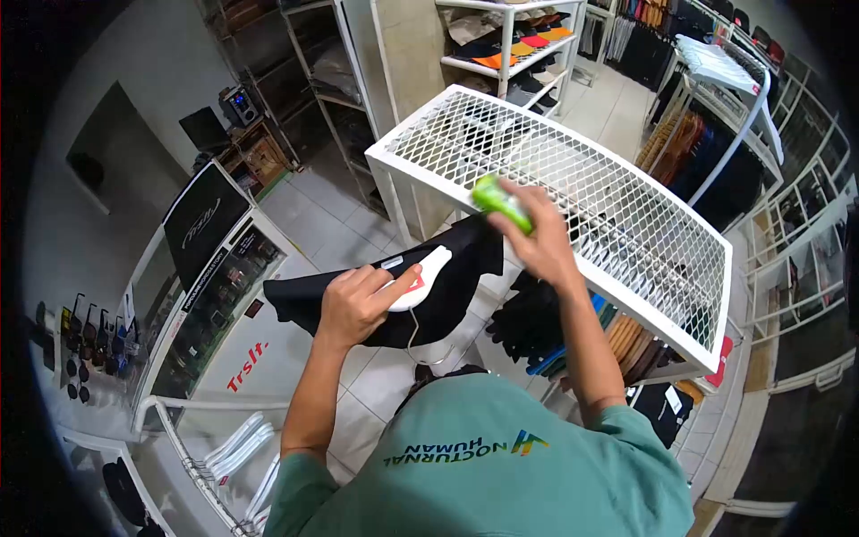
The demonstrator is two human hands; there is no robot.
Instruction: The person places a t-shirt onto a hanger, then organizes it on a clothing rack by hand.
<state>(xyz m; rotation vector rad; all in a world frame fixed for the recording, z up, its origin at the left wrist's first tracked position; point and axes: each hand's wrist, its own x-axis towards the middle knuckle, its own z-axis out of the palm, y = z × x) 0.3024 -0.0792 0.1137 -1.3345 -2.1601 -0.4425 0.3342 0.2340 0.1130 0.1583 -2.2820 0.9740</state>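
My left hand (362, 302) grips a black garment (452, 286) held up in front of my chest, with the fingers pressed over a white plastic piece with a red mark (422, 276) on the cloth. A thin cord hangs below it. My right hand (537, 237) is closed around a bright green object (499, 200), held at the garment's upper edge and just above the near rim of a white wire-mesh shelf top (626, 201). What the green object is cannot be told.
Folded dark clothes (528, 327) lie stacked under the mesh shelf. A glass display counter (210, 295) with sunglasses (85, 345) stands at left. White hangers (237, 443) are at lower left. Clothing racks (716, 152) fill the right, and cap shelves (519, 45) the back.
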